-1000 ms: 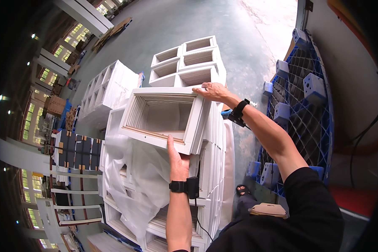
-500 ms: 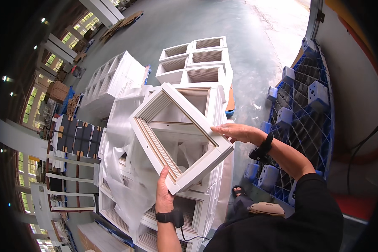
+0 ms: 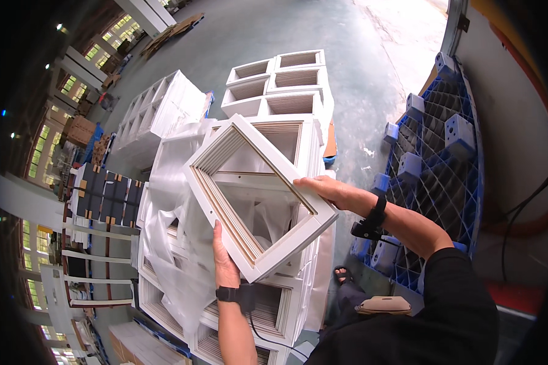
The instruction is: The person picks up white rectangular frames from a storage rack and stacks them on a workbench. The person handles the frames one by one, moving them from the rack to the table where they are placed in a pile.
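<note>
A small stack of white rectangular frames [image 3: 291, 236] lies turned at an angle over a larger stack of similar frames. Its stepped inner edges show brown lines. My left hand [image 3: 226, 267] holds its lower left side, thumb up along the edge and the other fingers mostly hidden. From the opposite side my right hand [image 3: 338, 193] holds the right edge, thumb side over the top face, the remaining fingers out of sight behind the rim. Wrinkled translucent plastic film [image 3: 179, 267] drapes over the left part of the larger stack [image 3: 293, 292] below.
More stacked white frames [image 3: 276, 100] stand beyond, with another stack [image 3: 158, 112] further left. A blue plastic pallet [image 3: 432, 158] with block feet leans along the right. Dark panels [image 3: 112, 196] stand at left. My sandalled foot [image 3: 342, 275] is on the floor beside the stack.
My left hand has slid up and left along the frames' side. My right hand has shifted slightly left, further over the edge. The small stack has barely moved.
</note>
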`<state>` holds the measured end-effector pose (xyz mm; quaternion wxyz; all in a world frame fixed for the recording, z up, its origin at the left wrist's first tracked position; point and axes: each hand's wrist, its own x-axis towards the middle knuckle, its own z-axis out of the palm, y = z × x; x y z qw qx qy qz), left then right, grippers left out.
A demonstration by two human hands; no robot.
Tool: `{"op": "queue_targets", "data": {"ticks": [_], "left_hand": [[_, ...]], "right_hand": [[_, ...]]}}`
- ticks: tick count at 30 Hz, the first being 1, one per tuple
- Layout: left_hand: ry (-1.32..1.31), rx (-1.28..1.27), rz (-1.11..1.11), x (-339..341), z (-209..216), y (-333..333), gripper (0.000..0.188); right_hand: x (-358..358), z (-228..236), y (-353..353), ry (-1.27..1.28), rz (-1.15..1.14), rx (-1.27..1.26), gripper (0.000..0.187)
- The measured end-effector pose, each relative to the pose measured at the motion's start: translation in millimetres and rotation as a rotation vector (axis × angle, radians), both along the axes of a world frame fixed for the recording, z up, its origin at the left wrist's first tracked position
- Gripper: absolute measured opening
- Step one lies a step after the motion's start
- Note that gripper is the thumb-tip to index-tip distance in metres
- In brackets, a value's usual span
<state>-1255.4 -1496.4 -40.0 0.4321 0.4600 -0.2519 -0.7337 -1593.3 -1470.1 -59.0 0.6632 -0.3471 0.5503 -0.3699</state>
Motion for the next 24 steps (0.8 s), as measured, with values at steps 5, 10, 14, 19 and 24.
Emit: {"op": "queue_targets", "data": {"ticks": [5, 10, 14, 19, 24], "left_hand": [[-0.088, 0.02, -0.009, -11, 6, -9, 0.07], [-0.084, -0.002, 0.022, 2, 18, 28, 0.068], [-0.096, -0.058, 0.065, 21, 34, 73, 0.067], [-0.136, -0.187, 0.256, 72, 78, 168, 0.065], [-0.215, -0.294, 0.364, 135, 97, 287, 0.08]], "right_hand": [[5, 11, 13, -0.089, -0.091, -0.011, 0.067], [18, 18, 37, -0.089, -0.063, -0.02, 0.06], [25, 51, 79, -0.101, 0.01, -0.186, 0.053], [74, 97, 125, -0.058, 0.212, -0.33, 0.064], [158, 130, 168, -0.099, 0.297, -0.31, 0.073]]}}
